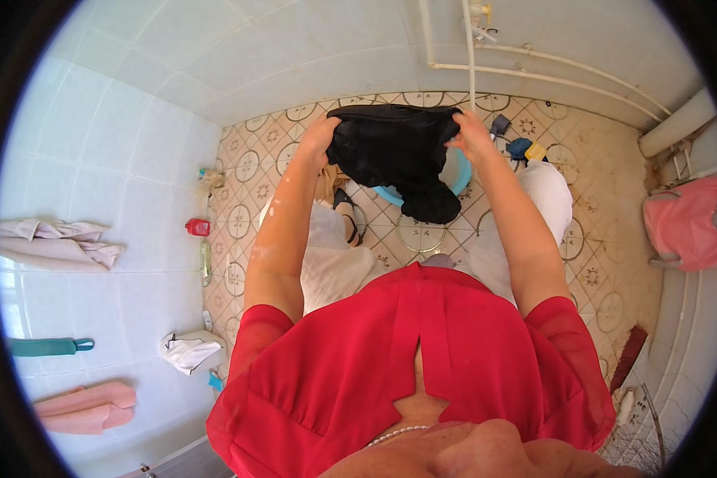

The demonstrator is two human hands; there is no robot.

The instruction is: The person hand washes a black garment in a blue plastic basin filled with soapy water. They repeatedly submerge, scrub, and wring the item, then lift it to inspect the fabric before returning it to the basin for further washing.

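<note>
A black garment [386, 147] hangs stretched between my two hands, its top edge pulled nearly straight. My left hand [319, 137] is closed on its left upper corner, and my right hand [472, 135] grips the right upper corner. The lower part of the cloth droops in a bunched end toward me. Behind and below it is a light blue basin [462, 171] on the floor, mostly hidden by the garment. What lies in the basin I cannot make out. Pale flecks, perhaps suds, show on my left forearm.
On the patterned tile floor [589, 263] a red bottle [197, 228] and a clear bottle [206, 263] stand by the left wall. Blue and yellow items [526, 150] lie right of the basin. Pipes [534, 73] run along the far wall. A pink cloth [681, 219] hangs at right.
</note>
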